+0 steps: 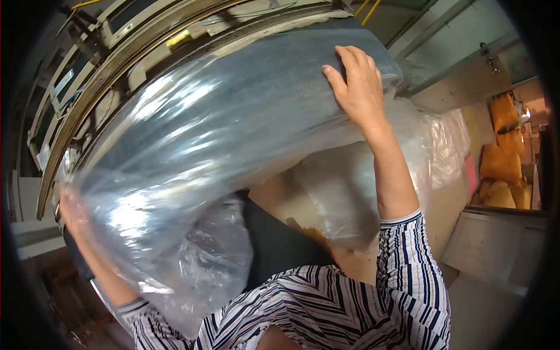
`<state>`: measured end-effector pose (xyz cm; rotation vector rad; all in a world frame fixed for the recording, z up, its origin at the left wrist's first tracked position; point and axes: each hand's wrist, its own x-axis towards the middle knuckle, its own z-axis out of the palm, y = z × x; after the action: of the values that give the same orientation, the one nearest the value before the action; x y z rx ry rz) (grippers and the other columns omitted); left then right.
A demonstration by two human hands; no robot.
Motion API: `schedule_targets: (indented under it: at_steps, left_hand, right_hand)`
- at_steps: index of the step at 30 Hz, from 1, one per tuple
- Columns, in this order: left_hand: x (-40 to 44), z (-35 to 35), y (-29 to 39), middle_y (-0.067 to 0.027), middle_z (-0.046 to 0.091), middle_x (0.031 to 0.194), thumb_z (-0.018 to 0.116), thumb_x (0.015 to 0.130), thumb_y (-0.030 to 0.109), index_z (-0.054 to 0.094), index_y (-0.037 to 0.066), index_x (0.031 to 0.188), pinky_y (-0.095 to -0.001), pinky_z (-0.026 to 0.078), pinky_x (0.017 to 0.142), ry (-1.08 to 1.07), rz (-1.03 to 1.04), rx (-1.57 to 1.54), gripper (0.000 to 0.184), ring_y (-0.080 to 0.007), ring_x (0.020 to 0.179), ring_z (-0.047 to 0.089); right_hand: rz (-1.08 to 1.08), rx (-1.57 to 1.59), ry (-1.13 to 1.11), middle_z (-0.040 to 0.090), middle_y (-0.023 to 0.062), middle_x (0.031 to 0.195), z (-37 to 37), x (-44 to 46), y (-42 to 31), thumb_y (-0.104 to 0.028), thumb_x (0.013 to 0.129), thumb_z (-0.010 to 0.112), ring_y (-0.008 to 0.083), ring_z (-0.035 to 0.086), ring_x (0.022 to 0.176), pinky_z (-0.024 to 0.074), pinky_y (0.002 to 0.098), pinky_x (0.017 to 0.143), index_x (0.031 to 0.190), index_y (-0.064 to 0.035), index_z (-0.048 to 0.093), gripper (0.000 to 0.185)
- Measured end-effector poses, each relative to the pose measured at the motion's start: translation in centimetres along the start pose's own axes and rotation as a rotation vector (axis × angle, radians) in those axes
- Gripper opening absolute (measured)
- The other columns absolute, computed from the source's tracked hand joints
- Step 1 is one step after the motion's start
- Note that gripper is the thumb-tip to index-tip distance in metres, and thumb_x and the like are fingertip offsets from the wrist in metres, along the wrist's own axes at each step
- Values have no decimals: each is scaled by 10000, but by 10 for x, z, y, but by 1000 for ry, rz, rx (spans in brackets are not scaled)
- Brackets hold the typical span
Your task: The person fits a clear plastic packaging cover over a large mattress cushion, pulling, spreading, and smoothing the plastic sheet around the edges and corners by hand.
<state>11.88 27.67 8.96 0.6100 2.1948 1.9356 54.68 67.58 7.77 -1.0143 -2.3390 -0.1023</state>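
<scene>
A wide sheet of clear plastic film (233,116) lies in glossy folds across the machine's front and hangs down toward my lap. My right hand (359,87) rests on the film near its right end, fingers stretched out and thumb apart. At the film's far left edge is my left hand (76,213), smeared by motion. Its fingers are too blurred to show whether they grip the film. Loose crumpled film (213,256) drapes down between my arms, over dark trousers.
Along the back runs a machine with a long curved-looking rail (87,125) and a yellow label (178,39). More clear plastic (344,192) hangs or lies below the right arm. Orange sacks (503,146) are piled at the far right, beyond a grey metal panel (490,248).
</scene>
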Motion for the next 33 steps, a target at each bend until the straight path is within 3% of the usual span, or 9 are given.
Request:
schedule_targets:
  at_steps: [1,2,5,10,21,25,29,31,33]
  left_hand:
    - [0,-24,7,-126,577,1109,480,928,322,506,-21,1194,-334,406,933,28,-80,42,435,-205,1071,526]
    - [-15,-70,-17,-155,573,1124,470,934,361,515,-42,1172,-354,438,882,-224,435,341,470,-198,1055,529]
    - [-34,-187,-48,-153,577,1105,474,928,353,520,-37,1154,-354,439,871,74,-2,430,453,-201,1037,532]
    - [-50,-298,-87,-151,583,1074,482,919,339,528,-29,1126,-355,441,853,226,-61,651,425,-206,1006,538]
    - [-50,-308,-123,-147,597,1005,500,899,309,545,-13,1063,-358,446,812,336,-64,808,364,-218,938,551]
    - [-52,-317,-130,-146,602,980,506,892,298,552,-7,1040,-358,447,797,359,-52,816,342,-222,913,556]
    - [-64,-306,-127,-144,607,955,512,885,287,558,-1,1017,-359,449,782,401,-28,795,320,-226,889,560]
    - [-72,-286,-116,-143,610,942,516,881,282,561,2,1006,-360,449,775,464,-8,776,309,-228,877,563]
    - [-78,-264,-108,-142,612,930,519,877,276,564,6,995,-360,450,768,548,18,738,299,-230,864,565]
  right_hand:
    - [8,-26,10,507,153,1228,2,-6,9,-300,836,593,317,461,1117,369,447,917,1158,-13,547,434]
    - [12,-57,32,482,159,1260,4,-16,13,-323,843,581,321,429,1170,346,459,950,1169,-13,544,451]
    - [37,-92,-28,471,173,1275,2,-20,35,-396,875,505,346,397,1209,321,479,980,1206,-29,531,495]
    - [80,-276,-161,505,156,1251,-3,20,67,-406,881,486,364,458,1152,378,467,949,1229,-118,537,454]
    - [265,-69,-256,485,181,1295,23,54,125,-594,861,384,348,459,1196,370,403,978,1360,-227,395,620]
    - [285,104,-302,536,216,1224,38,73,151,-633,826,413,382,470,1174,364,378,976,1331,-177,438,681]
    - [336,311,-405,508,132,1300,53,92,183,-589,856,405,258,456,1222,322,331,1008,1253,-31,518,694]
    - [665,3,-458,524,204,1253,51,107,187,-676,797,393,320,462,1206,329,354,1003,1215,-33,553,783]
    - [420,-336,-265,532,218,1221,49,108,166,-667,817,383,348,496,1151,360,383,969,1198,-28,559,765]
